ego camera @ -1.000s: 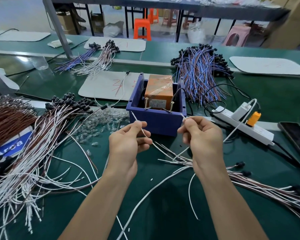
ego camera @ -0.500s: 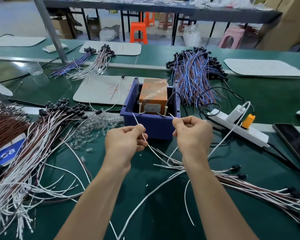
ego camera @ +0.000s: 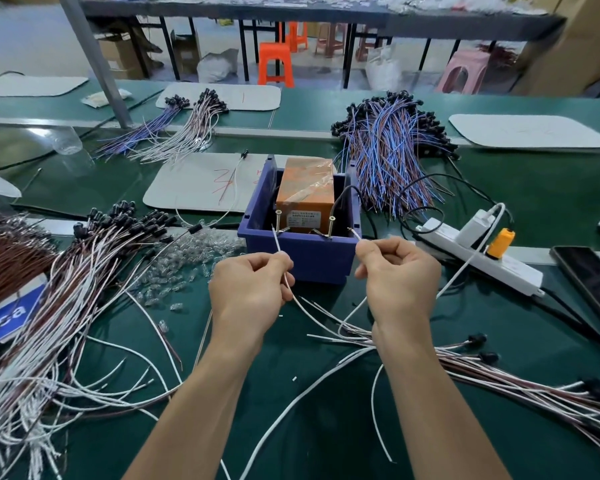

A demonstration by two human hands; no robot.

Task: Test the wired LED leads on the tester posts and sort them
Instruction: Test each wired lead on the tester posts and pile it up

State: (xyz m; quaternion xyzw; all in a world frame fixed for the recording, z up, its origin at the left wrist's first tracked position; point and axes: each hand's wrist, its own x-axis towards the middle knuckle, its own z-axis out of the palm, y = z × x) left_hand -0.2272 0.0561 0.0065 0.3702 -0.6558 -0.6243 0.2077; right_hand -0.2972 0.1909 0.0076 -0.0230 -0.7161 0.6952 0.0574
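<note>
Green bench (ego camera: 551, 188), lead bundles (ego camera: 66, 306), blue bin (ego camera: 312, 261)

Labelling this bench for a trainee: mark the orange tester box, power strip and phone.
orange tester box (ego camera: 305, 188): head view, on its taped top face.
power strip (ego camera: 516, 275): head view, on its bare white body.
phone (ego camera: 590, 285): head view, on its dark screen.

Txt on tester label (ego camera: 300, 220) too small to read; phone (ego camera: 592, 285) & wire pile (ego camera: 42, 348) on your left cut off by frame edges.
</note>
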